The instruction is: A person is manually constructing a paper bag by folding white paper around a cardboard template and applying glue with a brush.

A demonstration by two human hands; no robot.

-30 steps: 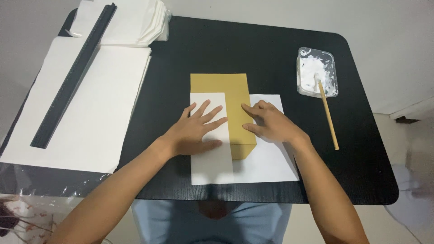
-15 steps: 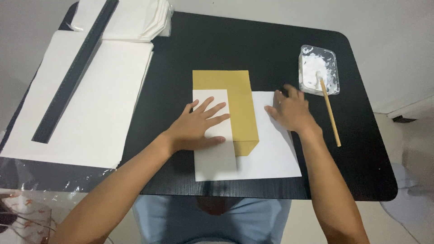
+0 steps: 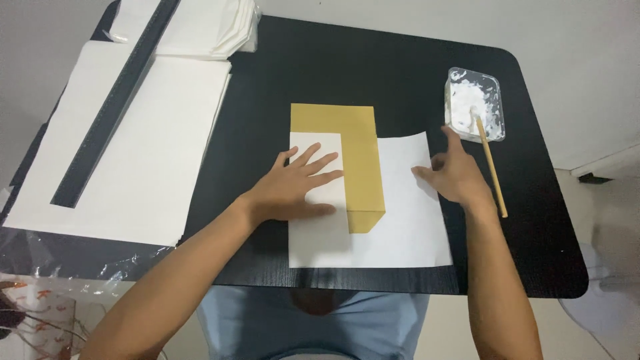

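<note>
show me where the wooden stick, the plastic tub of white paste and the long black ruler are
wooden stick (image 3: 492, 170), head view, middle of its shaft
plastic tub (image 3: 497, 100), head view, its right rim
long black ruler (image 3: 110, 110), head view, middle of its length

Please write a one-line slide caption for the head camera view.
Left hand flat on white paper beside the mustard-yellow sheet; right hand open near the wooden stick.

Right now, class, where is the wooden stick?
In the head view, the wooden stick lies at the table's right side, its top end in the clear paste tub, just beyond the right hand.
</note>
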